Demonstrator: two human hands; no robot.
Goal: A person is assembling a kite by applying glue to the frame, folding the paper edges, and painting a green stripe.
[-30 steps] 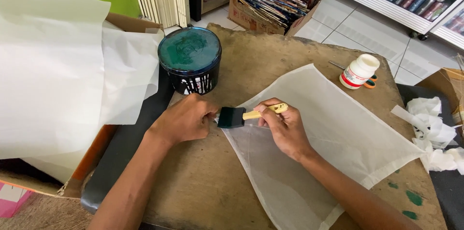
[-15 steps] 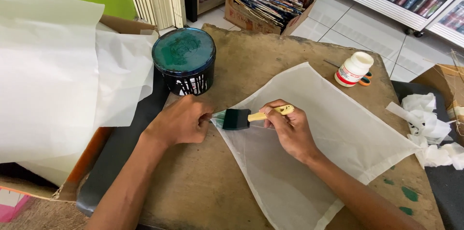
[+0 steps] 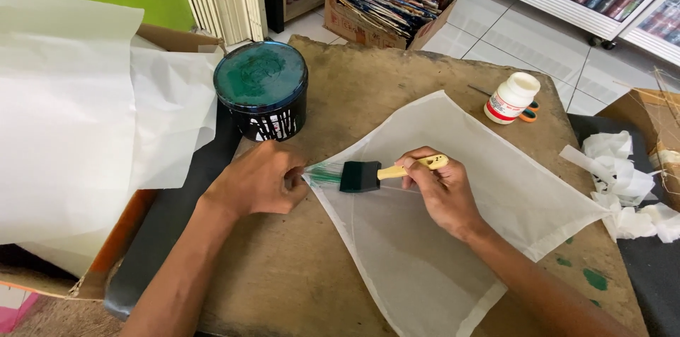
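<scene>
A thin white paper sheet [image 3: 482, 202], set like a diamond, lies on the brown worn tabletop [image 3: 297, 273]. My right hand [image 3: 443, 192] holds the yellow handle of a black foam brush [image 3: 361, 175]. The brush head rests near the sheet's left corner, beside a fresh green streak [image 3: 324, 174]. My left hand [image 3: 258, 181] is pressed down on that corner, fingers curled. A black tub of green paint [image 3: 262, 93] stands just beyond my left hand.
A stack of white paper [image 3: 78, 117] lies in a cardboard box at the left. A small white bottle [image 3: 511, 96] and orange-handled scissors [image 3: 528, 112] sit at the far right. Crumpled white scraps [image 3: 627, 181] lie at the right edge. Green spots [image 3: 595, 277] mark the table.
The brush has been drawn to the right, away from my left hand, leaving a green streak on the sheet's left corner. My left hand has stayed on the corner.
</scene>
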